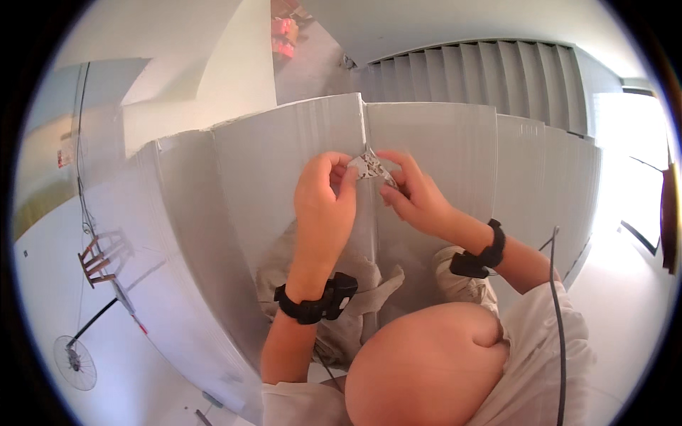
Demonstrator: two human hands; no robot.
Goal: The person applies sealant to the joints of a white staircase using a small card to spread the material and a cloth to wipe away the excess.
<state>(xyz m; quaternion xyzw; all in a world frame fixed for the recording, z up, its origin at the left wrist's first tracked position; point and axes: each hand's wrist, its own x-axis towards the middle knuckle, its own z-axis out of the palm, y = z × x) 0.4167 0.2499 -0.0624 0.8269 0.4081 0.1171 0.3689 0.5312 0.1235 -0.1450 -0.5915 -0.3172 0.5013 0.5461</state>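
A small, flat, torn-looking piece [367, 167], whitish with dark speckles, is held up between my two hands. My left hand [325, 202] pinches its left side between thumb and fingers. At its right edge, the thumb and fingers of my right hand [420, 200] are closed around it, partly hiding that edge. Just behind the piece runs the vertical fold between two large pale cardboard-like panels, the left one [284, 138] and the right one [437, 135]. Whether the piece is stuck to the fold I cannot tell.
Black straps sit on my left wrist [316, 298] and right wrist [483, 255]. A dark cable [558, 326] runs past my right side. Grey stair-like slats [462, 64] stand beyond the panels. At left are a small brown wooden frame [92, 263] and a spoked wheel [74, 363].
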